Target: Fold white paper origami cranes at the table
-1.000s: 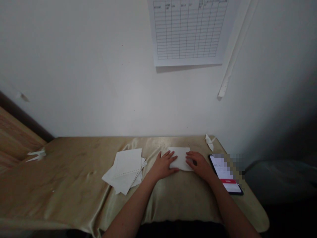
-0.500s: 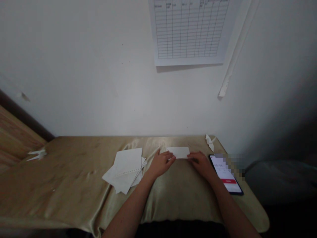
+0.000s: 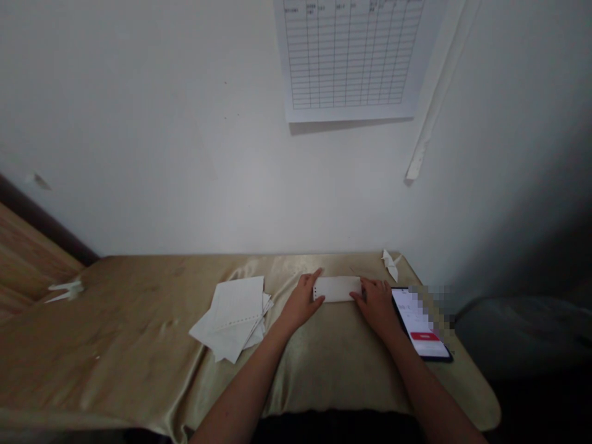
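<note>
A white sheet of paper [image 3: 337,288] lies folded into a narrow strip on the gold cloth of the table [image 3: 139,320]. My left hand [image 3: 303,301] pinches its left end, with the forefinger stretched along the edge. My right hand [image 3: 377,303] pinches the right end of the strip. Both hands rest on the cloth.
A loose stack of white sheets [image 3: 235,314] lies left of my hands. A lit phone [image 3: 420,324] lies to the right, next to my right hand. A small folded paper figure [image 3: 391,264] stands at the table's back right corner, another [image 3: 65,290] at the far left. A ruled chart [image 3: 351,55] hangs on the wall.
The near edge of the flat sheet was lifted and brought over to the far edge, so the sheet is now a narrow strip. Both hands moved away from me with it.
</note>
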A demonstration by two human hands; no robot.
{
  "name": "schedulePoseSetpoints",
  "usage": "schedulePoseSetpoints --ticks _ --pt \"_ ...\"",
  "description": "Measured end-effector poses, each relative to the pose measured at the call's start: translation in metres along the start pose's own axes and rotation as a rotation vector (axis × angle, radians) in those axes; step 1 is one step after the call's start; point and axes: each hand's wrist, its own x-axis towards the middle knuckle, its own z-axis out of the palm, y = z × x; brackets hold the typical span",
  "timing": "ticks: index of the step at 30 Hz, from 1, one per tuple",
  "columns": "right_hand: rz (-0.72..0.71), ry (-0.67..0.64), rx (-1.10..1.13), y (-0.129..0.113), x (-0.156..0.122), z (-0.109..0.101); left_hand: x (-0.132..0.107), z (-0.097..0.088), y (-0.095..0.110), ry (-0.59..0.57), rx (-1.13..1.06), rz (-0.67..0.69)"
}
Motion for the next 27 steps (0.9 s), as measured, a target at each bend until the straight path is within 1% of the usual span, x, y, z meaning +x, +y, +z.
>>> schedulePoseSetpoints --ticks 5,10,14,20,27 --pt "0.007 0.015 -0.043 -0.008 -0.003 0.002 -0.001 0.001 -0.002 -0.024 0.107 0.021" --pt "-0.019 -0.034 -0.119 -0.011 -0.005 -0.005 -0.002 0.002 -0.002 -0.015 0.267 0.065" --pt "-0.027 -0.045 -0.097 -0.012 -0.005 -0.010 -0.003 -0.001 0.001 -0.029 0.352 0.074" --pt "-0.036 -0.017 -0.068 -0.013 -0.005 -0.012 -0.005 -0.003 0.004 -0.055 0.391 0.065" --pt "-0.039 -0.002 -0.064 -0.013 -0.006 -0.011 -0.006 -0.001 0.003 -0.054 0.396 0.054"
